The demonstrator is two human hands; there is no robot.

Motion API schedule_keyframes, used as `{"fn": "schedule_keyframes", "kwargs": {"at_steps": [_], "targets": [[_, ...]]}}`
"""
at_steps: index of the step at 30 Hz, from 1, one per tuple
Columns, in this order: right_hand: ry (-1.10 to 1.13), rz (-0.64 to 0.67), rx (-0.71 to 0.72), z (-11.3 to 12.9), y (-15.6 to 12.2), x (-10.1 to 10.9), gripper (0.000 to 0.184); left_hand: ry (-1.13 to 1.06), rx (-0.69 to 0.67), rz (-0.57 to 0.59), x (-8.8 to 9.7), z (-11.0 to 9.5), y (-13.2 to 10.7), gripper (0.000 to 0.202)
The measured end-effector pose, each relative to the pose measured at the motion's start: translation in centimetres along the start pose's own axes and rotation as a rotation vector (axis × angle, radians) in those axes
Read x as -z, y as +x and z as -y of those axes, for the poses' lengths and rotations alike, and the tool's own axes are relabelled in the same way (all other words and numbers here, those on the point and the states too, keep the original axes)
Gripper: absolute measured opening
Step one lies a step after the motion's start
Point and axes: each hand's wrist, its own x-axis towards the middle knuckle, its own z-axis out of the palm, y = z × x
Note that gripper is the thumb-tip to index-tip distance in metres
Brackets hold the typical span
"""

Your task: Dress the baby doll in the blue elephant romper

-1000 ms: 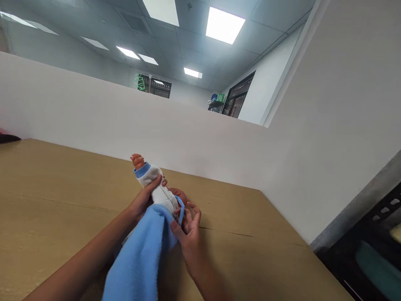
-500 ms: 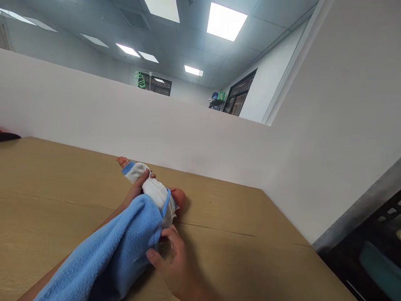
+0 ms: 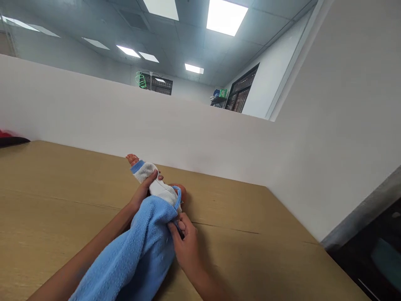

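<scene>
A baby doll (image 3: 162, 190) in a white outfit with blue cuffs lies at the middle of the brown table, one small doll hand showing at the upper left. My left hand (image 3: 149, 182) is wrapped round the doll's sleeved arm. Over the doll's body and toward me spreads a light blue fleecy cloth (image 3: 153, 234) with a blue band near its top edge. My right hand (image 3: 185, 234) pinches the right edge of this cloth beside the doll, thumb and fingers closed. Most of the doll's head and lower body are hidden.
The brown table (image 3: 232, 209) has a seam across it and meets a low white partition (image 3: 194, 142) at the back. A dark object with something red (image 3: 12, 140) sits at the far left edge. Dark items lie below the table's right side.
My right hand has moved up and closed on the cloth's edge, where it was open before. The doll, cloth and left hand appear slightly farther right.
</scene>
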Motion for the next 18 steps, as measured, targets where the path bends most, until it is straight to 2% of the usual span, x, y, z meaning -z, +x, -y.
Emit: {"fn": "schedule_keyframes", "kwargs": {"at_steps": [4, 7, 10, 14, 18], "targets": [[-0.275, -0.192, 0.096, 0.4, -0.4, 1.0, 0.035, 0.011, 0.006, 0.012, 0.1, -0.3, -0.2, 0.043], [-0.291, -0.207, 0.129, 0.4, -0.5, 1.5, 0.035, 0.018, 0.02, 0.043, 0.2, -0.4, -0.3, 0.04], [-0.149, -0.122, 0.047, -0.2, 0.5, 1.8, 0.041, 0.028, 0.046, 0.068, 0.0, -0.1, -0.4, 0.04], [0.116, 0.088, 0.005, -1.1, 2.1, 2.5, 0.045, 0.03, 0.059, 0.077, -0.6, 0.5, -0.6, 0.04], [0.102, 0.146, 0.006, -1.7, 2.6, 3.0, 0.04, 0.026, 0.052, 0.049, -1.0, 0.7, -0.5, 0.044]]}}
